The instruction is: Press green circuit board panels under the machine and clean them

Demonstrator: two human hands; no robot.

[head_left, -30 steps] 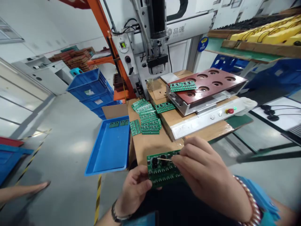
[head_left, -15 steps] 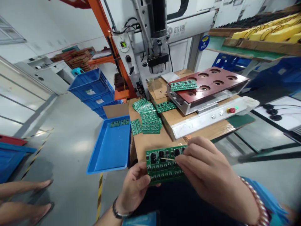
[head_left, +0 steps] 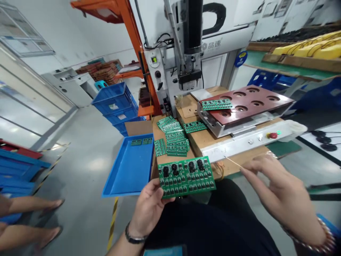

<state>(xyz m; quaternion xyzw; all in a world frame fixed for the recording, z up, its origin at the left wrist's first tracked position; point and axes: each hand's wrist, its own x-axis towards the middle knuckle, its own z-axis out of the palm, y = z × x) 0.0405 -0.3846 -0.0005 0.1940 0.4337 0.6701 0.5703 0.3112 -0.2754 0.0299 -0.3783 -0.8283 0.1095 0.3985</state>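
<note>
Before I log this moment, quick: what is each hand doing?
Left hand: closed on the green circuit board, at its left end.
Right hand: closed on the thin stick, off the board.

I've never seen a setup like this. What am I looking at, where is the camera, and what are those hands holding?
There is no robot here: these are a person's bare hands, and every picture comes from one camera worn on the head, looking forward and down.

The left hand grips a green circuit board by its left end. The right hand pinches a thin stick, clear of the board.

On the bench lies a spread of similar boards. One more rests on the red plate with round recesses. Left of the bench, a blue tray holds a few small green pieces at its far end.

The tall machine stands behind; neither hand touches it. I can't tell what it does.
</note>
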